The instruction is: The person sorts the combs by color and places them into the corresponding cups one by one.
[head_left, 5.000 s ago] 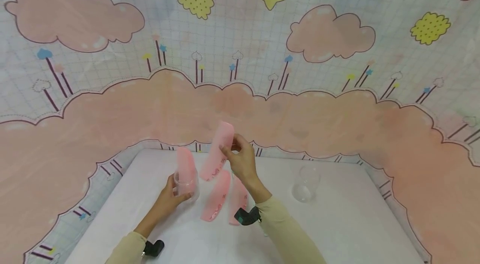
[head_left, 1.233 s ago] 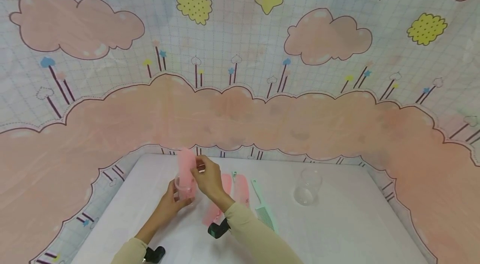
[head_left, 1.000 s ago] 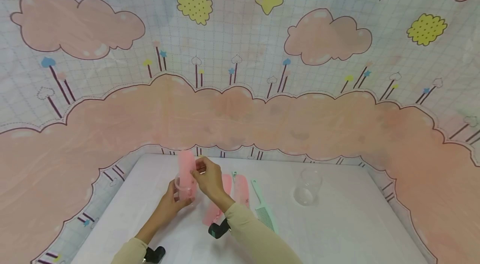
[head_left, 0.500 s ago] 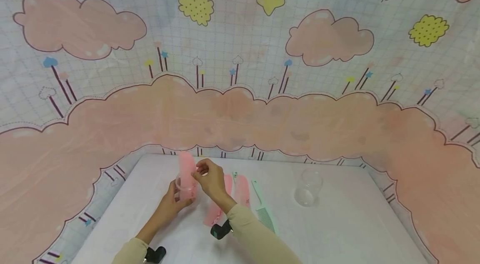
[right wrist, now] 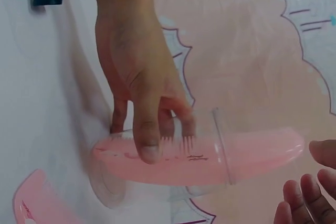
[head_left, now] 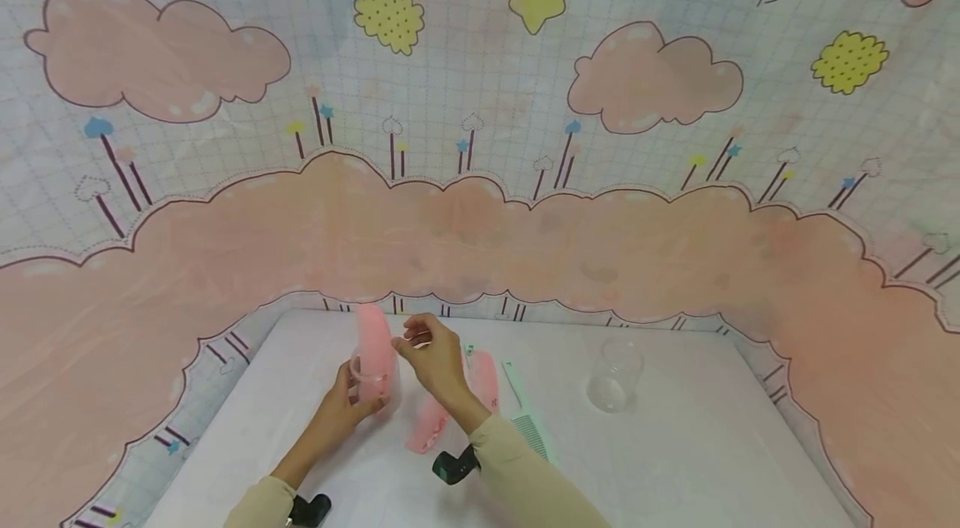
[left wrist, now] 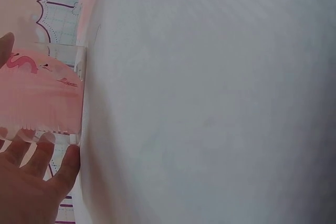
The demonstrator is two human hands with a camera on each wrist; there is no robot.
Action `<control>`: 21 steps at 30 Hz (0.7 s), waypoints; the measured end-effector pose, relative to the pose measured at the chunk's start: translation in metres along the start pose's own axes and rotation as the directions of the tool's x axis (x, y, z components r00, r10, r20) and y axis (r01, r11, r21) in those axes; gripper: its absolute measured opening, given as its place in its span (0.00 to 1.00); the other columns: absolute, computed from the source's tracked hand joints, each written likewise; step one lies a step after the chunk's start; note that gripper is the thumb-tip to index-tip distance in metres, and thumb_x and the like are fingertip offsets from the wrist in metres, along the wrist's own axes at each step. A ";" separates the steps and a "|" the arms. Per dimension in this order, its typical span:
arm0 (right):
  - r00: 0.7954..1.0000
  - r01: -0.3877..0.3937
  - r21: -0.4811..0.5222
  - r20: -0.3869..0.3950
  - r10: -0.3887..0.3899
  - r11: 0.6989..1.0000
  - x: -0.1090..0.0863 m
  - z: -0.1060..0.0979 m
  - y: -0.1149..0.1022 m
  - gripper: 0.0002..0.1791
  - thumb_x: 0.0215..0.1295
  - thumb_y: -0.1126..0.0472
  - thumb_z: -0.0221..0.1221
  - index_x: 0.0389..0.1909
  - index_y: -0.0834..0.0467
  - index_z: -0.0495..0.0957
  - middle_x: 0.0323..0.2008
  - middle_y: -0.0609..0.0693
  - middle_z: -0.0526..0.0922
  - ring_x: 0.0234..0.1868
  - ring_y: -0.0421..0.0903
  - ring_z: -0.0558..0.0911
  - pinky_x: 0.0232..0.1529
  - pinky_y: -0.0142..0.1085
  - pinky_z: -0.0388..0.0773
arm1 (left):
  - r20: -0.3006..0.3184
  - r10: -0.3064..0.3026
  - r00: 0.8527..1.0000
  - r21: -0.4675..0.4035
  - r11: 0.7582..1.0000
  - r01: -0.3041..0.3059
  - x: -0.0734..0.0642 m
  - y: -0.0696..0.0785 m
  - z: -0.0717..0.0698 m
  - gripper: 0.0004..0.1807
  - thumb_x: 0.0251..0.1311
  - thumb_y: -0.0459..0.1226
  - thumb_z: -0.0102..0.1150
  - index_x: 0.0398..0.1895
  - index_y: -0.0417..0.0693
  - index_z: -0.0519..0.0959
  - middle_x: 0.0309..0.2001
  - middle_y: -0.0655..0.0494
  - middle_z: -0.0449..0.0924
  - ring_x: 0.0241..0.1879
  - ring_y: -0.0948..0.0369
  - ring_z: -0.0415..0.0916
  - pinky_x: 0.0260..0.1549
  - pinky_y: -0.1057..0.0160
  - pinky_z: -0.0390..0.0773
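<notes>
My left hand grips a clear cup on the left of the table, thumb on one side and fingers on the other. Pink comb material stands in the cup and rises above its rim; how many combs overlap there I cannot tell. Teeth and flamingo prints show through the wall in the left wrist view. My right hand hovers just right of the comb's upper part, fingers loosely bent and holding nothing. In the right wrist view, its fingertips are apart from the comb's end.
Two pink combs lie right of the cup, one partly under my right arm and another beside it. A mint green comb lies further right. Another clear cup stands at the table's right. A printed backdrop rises behind.
My right hand brought a pink comb from above the table into the cup, then let go and drew away to the right. My left hand kept its grip on the cup.
</notes>
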State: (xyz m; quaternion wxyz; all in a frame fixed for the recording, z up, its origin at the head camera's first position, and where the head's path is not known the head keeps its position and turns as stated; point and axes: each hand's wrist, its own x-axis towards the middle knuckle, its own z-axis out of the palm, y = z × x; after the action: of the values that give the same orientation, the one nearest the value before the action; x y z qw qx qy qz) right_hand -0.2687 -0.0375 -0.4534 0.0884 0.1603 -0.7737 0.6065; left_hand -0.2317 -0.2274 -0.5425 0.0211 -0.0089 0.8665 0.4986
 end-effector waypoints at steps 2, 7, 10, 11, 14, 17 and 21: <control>1.000 0.009 0.013 -0.001 -0.009 1.000 -0.002 -0.005 -0.001 0.12 0.57 0.59 0.69 0.41 0.56 0.81 0.34 0.51 0.84 0.36 0.37 0.82 0.39 0.25 0.81 | -0.003 -0.001 1.000 0.011 1.000 0.001 0.000 0.000 0.000 0.53 0.59 0.51 0.66 0.75 0.43 0.43 0.72 0.30 0.57 0.65 0.34 0.67 0.56 0.43 0.78; 1.000 0.023 0.028 -0.005 -0.023 0.999 -0.011 -0.017 -0.004 0.12 0.58 0.60 0.69 0.42 0.56 0.80 0.35 0.53 0.85 0.39 0.44 0.83 0.41 0.28 0.81 | -0.009 -0.008 1.000 0.034 0.999 0.009 0.001 -0.001 0.001 0.53 0.58 0.52 0.66 0.75 0.43 0.43 0.72 0.29 0.57 0.65 0.34 0.67 0.57 0.41 0.77; 1.000 0.012 0.029 -0.011 -0.012 1.000 -0.017 -0.024 -0.008 0.12 0.58 0.64 0.67 0.43 0.59 0.80 0.37 0.58 0.85 0.41 0.50 0.84 0.42 0.29 0.81 | -0.003 -0.017 1.000 0.036 0.999 0.017 0.000 -0.003 0.001 0.54 0.58 0.53 0.66 0.76 0.43 0.42 0.72 0.29 0.56 0.65 0.34 0.67 0.56 0.42 0.78; 1.000 0.005 0.032 -0.010 -0.005 0.999 -0.018 -0.027 -0.011 0.12 0.58 0.65 0.67 0.43 0.61 0.80 0.37 0.59 0.85 0.42 0.52 0.84 0.42 0.29 0.81 | -0.003 -0.019 1.000 0.039 0.999 0.019 0.000 -0.003 0.001 0.55 0.58 0.54 0.66 0.76 0.44 0.42 0.72 0.29 0.56 0.65 0.34 0.67 0.56 0.43 0.78; 1.000 -0.014 0.030 -0.002 0.014 0.999 -0.022 -0.034 -0.014 0.13 0.59 0.68 0.66 0.45 0.64 0.79 0.39 0.64 0.84 0.43 0.57 0.84 0.44 0.32 0.82 | -0.008 -0.021 1.000 0.036 0.999 0.022 0.000 -0.004 0.001 0.55 0.57 0.54 0.66 0.76 0.45 0.42 0.72 0.30 0.56 0.64 0.33 0.67 0.53 0.44 0.80; 1.000 -0.019 0.008 -0.007 0.019 1.000 -0.023 -0.041 -0.010 0.13 0.59 0.66 0.66 0.45 0.62 0.79 0.40 0.62 0.84 0.44 0.55 0.83 0.46 0.35 0.83 | -0.016 -0.001 1.000 0.023 1.000 0.001 0.000 -0.004 0.000 0.55 0.56 0.53 0.67 0.77 0.47 0.42 0.72 0.30 0.57 0.64 0.32 0.67 0.50 0.43 0.81; 1.000 -0.011 -0.007 -0.026 0.011 1.000 -0.023 -0.051 0.002 0.13 0.59 0.61 0.67 0.45 0.57 0.79 0.40 0.57 0.84 0.43 0.50 0.83 0.46 0.34 0.83 | -0.018 0.025 1.000 0.017 1.000 -0.024 -0.001 -0.003 0.002 0.56 0.57 0.52 0.67 0.78 0.47 0.41 0.71 0.30 0.58 0.64 0.31 0.66 0.50 0.42 0.81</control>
State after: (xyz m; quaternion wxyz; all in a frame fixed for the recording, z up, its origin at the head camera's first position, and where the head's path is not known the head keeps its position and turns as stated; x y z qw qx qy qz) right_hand -0.2513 0.0156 -0.4505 0.0955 0.1479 -0.7756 0.6062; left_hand -0.2309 -0.2275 -0.5459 0.0071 -0.0027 0.8709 0.4914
